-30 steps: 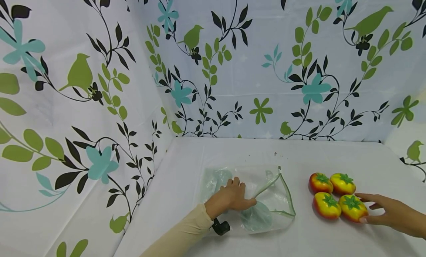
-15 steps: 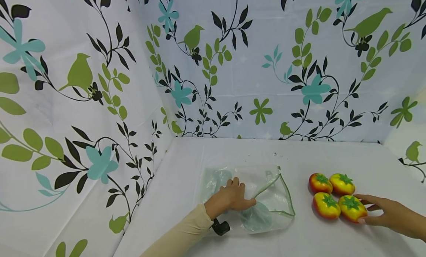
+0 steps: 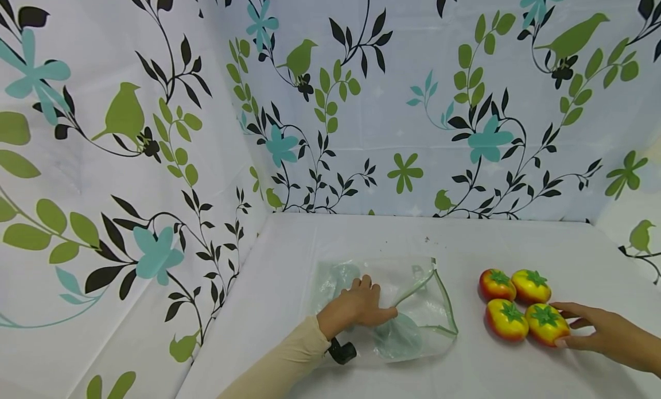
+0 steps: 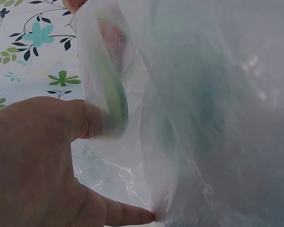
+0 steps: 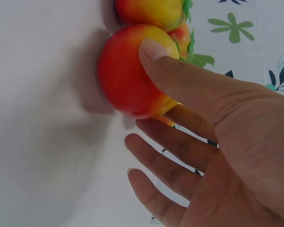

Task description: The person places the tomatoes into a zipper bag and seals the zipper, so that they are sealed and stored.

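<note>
Fruit [image 3: 546, 325], near-right of four, pinched by right hand [image 3: 601, 331]; left hand [image 3: 361, 305] spread on plastic bag [image 3: 400, 334].

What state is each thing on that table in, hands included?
Plastic bag: on the table, green-edged mouth spread open.
Left hand: on the bag, thumb splayed toward its mouth.
Right hand: pinching the front right fruit.
Front right fruit: on the table, held.
Front left fruit: on the table, not held.
Rear left fruit: on the table, not held.
Rear right fruit: on the table, not held.
</note>
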Motion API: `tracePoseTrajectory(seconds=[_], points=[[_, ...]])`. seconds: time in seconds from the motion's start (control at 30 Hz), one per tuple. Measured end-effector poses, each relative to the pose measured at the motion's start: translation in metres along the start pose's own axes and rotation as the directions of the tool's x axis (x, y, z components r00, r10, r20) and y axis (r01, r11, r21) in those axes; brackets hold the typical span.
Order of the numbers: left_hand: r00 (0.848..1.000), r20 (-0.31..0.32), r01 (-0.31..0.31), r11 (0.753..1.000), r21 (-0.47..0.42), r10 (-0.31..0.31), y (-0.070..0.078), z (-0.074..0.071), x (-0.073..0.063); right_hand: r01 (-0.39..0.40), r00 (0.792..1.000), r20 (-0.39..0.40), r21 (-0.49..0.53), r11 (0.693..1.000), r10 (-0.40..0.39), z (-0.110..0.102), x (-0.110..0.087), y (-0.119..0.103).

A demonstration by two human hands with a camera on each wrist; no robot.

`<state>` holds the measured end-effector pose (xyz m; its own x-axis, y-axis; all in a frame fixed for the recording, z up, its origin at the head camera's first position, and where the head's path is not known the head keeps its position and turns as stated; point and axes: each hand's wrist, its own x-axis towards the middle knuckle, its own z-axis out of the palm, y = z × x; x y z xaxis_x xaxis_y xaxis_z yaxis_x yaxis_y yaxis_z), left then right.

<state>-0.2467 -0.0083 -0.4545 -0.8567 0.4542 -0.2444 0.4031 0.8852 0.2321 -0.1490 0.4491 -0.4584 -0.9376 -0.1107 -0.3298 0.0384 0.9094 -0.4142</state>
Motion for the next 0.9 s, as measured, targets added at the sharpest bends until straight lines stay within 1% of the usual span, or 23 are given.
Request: tracePoseTrajectory(seconds=[0.37,0.57,0.73,0.9], points=[[1.0,0.028,0.003,1.0,-0.02,-0.003,-0.002,-0.004,0.001,-0.004,1.0,-0.027,-0.038,0.999,0.003,-0.005,-0.004,-0.002],[0.999,0.036,0.004,0.999,-0.041,-0.003,-0.005,-0.003,0.002,-0.005,0.999,-0.04,-0.045,0.999,0.003,-0.01,-0.003,-0.002],[0.999,0.034,-0.002,0.999,-0.053,0.004,-0.007,-0.001,0.003,0.002,0.997,-0.077,-0.044,0.999,-0.005,-0.013,-0.003,-0.006],[0.999,0.039,-0.004,0.998,-0.069,0.007,-0.008,-0.002,0.002,0.029,0.989,-0.145,-0.065,0.997,-0.038,-0.018,-0.006,-0.018]])
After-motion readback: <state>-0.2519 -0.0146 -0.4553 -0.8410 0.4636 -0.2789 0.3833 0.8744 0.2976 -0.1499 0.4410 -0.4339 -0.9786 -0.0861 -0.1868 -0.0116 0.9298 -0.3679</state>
